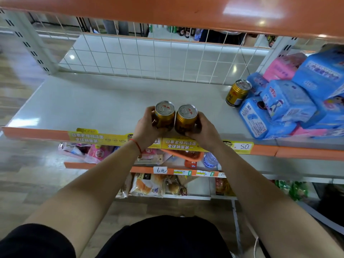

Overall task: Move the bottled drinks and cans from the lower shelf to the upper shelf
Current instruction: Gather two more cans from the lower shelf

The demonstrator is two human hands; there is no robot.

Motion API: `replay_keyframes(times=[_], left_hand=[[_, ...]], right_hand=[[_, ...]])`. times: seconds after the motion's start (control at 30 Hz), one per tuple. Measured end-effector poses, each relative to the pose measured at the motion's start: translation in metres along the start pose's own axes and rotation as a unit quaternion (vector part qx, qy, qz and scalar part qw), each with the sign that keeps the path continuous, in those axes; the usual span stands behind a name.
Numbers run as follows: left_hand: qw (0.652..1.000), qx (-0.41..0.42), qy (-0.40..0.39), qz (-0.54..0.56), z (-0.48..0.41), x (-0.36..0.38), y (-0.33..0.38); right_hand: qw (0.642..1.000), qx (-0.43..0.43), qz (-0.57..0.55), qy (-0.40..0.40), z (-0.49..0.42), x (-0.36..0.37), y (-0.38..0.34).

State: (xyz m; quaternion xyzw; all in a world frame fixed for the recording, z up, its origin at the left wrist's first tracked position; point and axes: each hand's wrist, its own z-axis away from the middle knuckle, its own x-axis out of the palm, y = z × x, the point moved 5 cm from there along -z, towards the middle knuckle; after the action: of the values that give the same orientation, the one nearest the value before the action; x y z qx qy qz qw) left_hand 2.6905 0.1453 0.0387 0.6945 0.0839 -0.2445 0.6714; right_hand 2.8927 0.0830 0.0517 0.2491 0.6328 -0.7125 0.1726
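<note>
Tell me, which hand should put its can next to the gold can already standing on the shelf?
Probably the right hand: its can is on the side nearer the standing can by the blue packs.

Each hand's grip holds one gold can (164, 116) upright over the shelf (83, 103).

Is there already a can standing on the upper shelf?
Yes, one gold can stands on the upper shelf beside the blue packs.
</note>
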Motion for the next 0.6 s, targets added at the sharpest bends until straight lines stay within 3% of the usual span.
replay_keyframes(times=[0.17,0.6], left_hand=[[0.998,0.000,-0.067,-0.017,-0.0041,-0.0079,-0.0035],[1.000,-0.009,0.028,-0.008,0.0022,-0.0031,0.0035]], right_hand=[[1.000,0.001,-0.007,0.000,-0.0005,-0.0007,0.0037],[0.999,-0.004,0.007,0.034,0.0028,0.0037,0.0029]])
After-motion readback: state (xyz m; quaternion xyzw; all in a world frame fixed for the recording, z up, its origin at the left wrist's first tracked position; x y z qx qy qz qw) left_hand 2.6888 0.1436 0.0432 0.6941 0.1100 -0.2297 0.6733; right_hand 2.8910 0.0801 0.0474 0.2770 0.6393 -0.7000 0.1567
